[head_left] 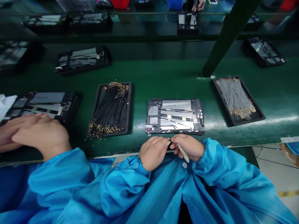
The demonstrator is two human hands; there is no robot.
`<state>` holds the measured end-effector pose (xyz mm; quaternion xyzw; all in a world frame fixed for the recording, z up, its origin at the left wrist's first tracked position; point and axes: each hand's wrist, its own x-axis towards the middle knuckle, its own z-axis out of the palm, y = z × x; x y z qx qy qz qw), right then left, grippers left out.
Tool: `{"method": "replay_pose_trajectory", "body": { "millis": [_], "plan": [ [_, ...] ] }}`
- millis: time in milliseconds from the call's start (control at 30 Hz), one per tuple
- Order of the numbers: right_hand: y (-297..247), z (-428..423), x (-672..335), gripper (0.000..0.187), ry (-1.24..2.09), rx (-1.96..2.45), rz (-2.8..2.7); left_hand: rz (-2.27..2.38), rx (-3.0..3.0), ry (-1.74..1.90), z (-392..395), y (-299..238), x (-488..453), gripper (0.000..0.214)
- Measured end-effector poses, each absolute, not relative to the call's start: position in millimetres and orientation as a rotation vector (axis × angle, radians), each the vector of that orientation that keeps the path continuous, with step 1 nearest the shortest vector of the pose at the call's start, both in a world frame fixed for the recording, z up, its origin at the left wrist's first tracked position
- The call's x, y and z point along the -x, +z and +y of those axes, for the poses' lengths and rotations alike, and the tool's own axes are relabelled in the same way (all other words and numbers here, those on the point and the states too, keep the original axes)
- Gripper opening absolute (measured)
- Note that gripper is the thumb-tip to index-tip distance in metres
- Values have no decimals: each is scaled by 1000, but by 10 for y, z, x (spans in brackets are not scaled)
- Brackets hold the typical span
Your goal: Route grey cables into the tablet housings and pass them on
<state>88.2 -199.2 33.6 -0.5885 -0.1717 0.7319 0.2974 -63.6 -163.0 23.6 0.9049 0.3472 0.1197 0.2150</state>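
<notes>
Head view, watched from my remote station: both hands are together at the near edge of the green bench [154, 82], just in front of the open tablet [176, 115], which lies face-up with its inner parts bare and neither hand visibly on it. My right hand [189, 147] is closed around a pale stick [183, 153], its blunt end slanting down toward the lap and its upper end lost among the fingers. My left hand [153, 153] is curled, thumb and fingertips drawn in close to those of the right; a dark spot lies between them, too small to identify, so I cannot tell whether the left has hold of anything. Handling note, my judgement: I would brace the two hands against each other, pinch lightly with the fingertips, and guide the stick from near its working end so that it does not skid. I would also work clear of the tablet's exposed strips, which look easy to snag. To the left is a tray [131, 109] of black wires [111, 109], some gold tips spilling past its rim; to the right, a second tray [259, 117] of grey wires [233, 95]. A co-worker's hand [48, 133] rests farther left, well apart from mine.
</notes>
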Motion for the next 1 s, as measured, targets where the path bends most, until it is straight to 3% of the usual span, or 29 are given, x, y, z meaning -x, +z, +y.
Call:
{"method": "replay_pose_trajectory", "body": {
  "millis": [167,333,567,1000],
  "plan": [
    [375,-1799,-851,15,1629,1681,-433,1136,-2582,418,-1523,101,617,27],
    [297,-1616,-847,36,1209,1707,-531,1171,-2731,427,-1424,-65,628,26],
    [87,-1701,-752,31,684,1614,-910,1141,-2790,551,-1423,-102,644,22],
    [-34,-1753,-741,22,601,1555,-1044,1141,-2816,501,-1406,-73,634,23]
  ]
}}
